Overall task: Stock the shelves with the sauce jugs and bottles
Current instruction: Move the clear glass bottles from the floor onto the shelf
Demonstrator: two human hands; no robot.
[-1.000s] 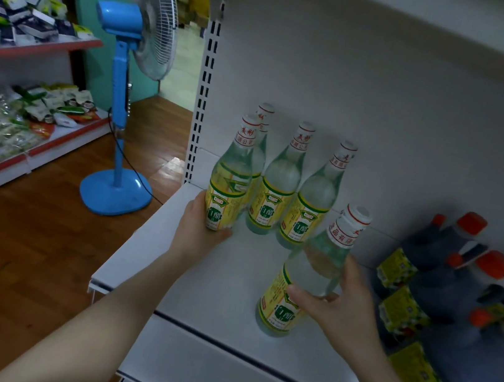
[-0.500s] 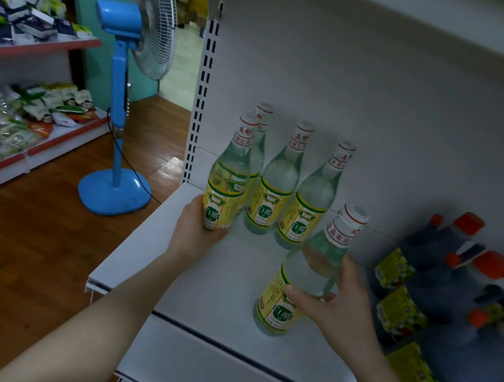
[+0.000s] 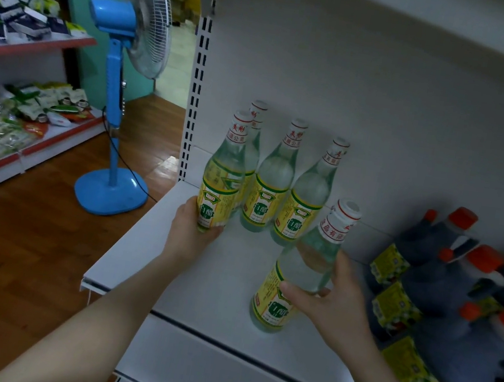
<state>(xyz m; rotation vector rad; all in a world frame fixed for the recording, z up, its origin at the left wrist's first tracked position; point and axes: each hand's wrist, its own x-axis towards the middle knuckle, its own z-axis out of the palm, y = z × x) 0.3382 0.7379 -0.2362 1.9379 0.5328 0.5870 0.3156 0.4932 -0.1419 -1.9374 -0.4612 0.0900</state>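
Left hand (image 3: 192,231) is curled round the base of the first bottle (image 3: 224,173), clear, slender and yellow-labelled. Right hand (image 3: 329,297) clasps the second bottle (image 3: 293,275) at mid-body. Both are over the smooth white shelf (image 3: 230,285). Dark squat jugs (image 3: 446,285) stand just right of the right hand.

clear bottles (image 3: 268,193): five, yellow labels, white caps, shelf (image 3: 230,285) left | dark jugs (image 3: 449,351): orange caps, shelf right
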